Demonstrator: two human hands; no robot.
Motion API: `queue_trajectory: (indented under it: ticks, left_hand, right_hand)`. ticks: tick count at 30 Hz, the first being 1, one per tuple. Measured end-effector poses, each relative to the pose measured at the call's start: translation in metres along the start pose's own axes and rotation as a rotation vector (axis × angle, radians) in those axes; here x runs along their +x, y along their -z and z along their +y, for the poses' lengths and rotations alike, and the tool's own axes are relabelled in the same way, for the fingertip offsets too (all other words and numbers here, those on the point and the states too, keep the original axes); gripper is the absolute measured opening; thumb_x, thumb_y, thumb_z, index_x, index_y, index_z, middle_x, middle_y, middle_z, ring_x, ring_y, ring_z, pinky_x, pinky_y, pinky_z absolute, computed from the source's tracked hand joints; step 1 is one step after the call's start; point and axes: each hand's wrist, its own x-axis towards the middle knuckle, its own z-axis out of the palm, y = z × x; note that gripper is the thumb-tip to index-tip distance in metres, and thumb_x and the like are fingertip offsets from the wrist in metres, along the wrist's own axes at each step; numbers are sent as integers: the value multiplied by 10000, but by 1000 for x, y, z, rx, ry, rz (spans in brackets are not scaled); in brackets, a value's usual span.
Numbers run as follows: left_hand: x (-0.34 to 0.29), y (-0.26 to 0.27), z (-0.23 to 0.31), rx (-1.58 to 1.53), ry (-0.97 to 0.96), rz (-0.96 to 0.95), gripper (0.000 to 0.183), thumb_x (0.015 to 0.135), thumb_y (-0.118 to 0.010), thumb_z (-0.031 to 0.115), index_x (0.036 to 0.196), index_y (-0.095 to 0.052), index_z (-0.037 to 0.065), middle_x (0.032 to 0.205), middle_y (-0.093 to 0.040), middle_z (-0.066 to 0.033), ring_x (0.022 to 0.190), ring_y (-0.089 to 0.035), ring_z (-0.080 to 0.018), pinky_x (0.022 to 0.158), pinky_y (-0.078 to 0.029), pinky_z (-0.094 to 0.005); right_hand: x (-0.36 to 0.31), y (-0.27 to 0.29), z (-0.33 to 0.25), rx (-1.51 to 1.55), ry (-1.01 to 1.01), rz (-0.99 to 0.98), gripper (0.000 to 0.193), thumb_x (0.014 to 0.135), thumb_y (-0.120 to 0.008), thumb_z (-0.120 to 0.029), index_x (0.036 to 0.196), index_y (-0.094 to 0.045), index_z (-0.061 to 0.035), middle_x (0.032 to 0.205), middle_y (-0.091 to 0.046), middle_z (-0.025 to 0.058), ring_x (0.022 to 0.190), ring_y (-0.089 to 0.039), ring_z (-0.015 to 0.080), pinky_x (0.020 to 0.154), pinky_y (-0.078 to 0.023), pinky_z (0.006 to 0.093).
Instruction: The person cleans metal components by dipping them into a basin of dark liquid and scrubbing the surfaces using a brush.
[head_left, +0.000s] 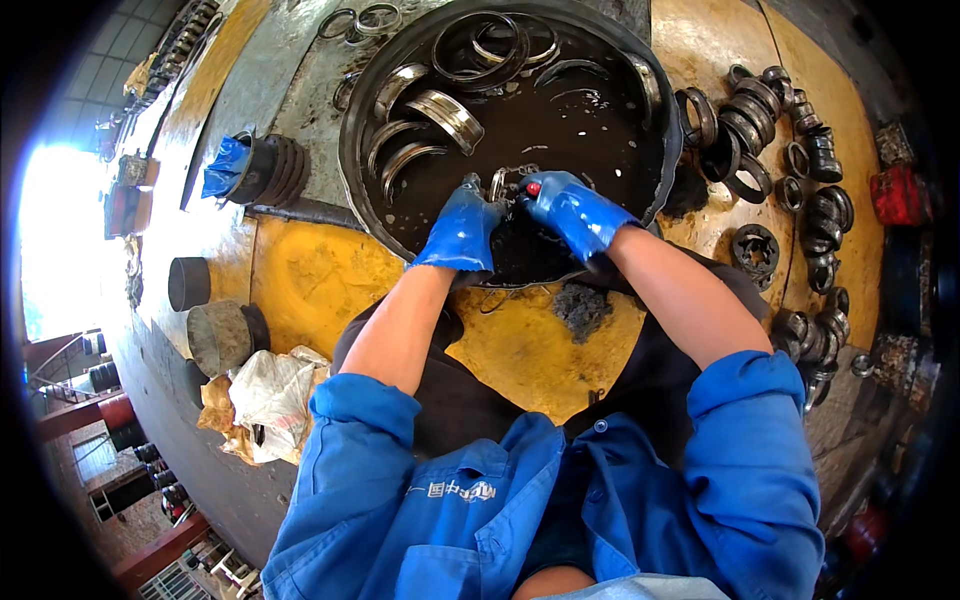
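Both my hands wear blue rubber gloves and work over a wide round basin (352, 170) of dark, oily liquid. My left hand (462, 228) is closed around the edge of a small shiny metal ring (497, 184) at the liquid's surface. Close beside it, my right hand (575, 212) is closed on a small red-ended object (533, 188); the rest of it is hidden by the glove, so its kind cannot be told. Larger metal rings (446, 118) lean in the liquid on the basin's left side, and thin rings (480, 48) rest toward its far rim.
Stacked metal rings (748, 115) lie right of the basin, with a notched round part (755, 250) nearer me. Cylindrical sleeves (218, 338) and a white plastic bag (275, 400) stand at left. A dark fibrous wad (581, 310) lies on the yellow sheet before the basin.
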Motion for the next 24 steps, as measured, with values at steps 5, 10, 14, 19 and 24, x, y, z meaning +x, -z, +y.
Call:
queue_trajectory:
  ticks: [5, 10, 14, 19, 24]
  left_hand:
    - [8, -8, -14, 2, -32, 72, 726, 836, -749, 386, 1397, -512, -9, 1354, -588, -239, 1264, -571, -336, 1073, -445, -373]
    - [-9, 20, 19, -168, -282, 1, 481, 885, -698, 346, 1235, -650, 19, 1161, -696, -210, 1078, -661, -297, 958, -492, -377]
    - [-11, 36, 3, -90, -223, -154, 398, 889, -681, 315, 1139, -699, 5, 1002, -727, -180, 951, -679, -274, 889, -500, -395]
    - [-14, 10, -15, -329, -64, -2, 581, 874, -714, 268, 1361, -552, -4, 1292, -623, -224, 1192, -598, -306, 1006, -462, -378]
    - [0, -1, -11, -225, -119, -29, 768, 843, -765, 261, 1478, -414, 9, 1443, -515, -239, 1325, -514, -328, 1097, -415, -374]
  right_hand:
    - [12, -5, 1, 200, -142, -20, 465, 816, -704, -374, 1167, -697, -69, 1163, -707, 162, 1123, -652, 312, 931, -500, 417]
    - [-3, 7, 8, 339, -96, -195, 499, 831, -705, -419, 1204, -692, -88, 1113, -717, 135, 1073, -657, 282, 938, -486, 366]
    - [-40, 17, -25, 506, 78, -182, 491, 837, -726, -401, 1183, -690, -55, 1074, -715, 151, 1067, -656, 270, 941, -480, 357]
    - [-36, 6, -50, 61, 135, -265, 330, 835, -712, -338, 1120, -714, -172, 1032, -718, 175, 1005, -688, 361, 834, -544, 429]
    - [-28, -1, -39, -353, 243, -280, 313, 849, -651, -228, 1142, -701, -129, 1095, -710, 156, 1015, -688, 350, 872, -553, 428]
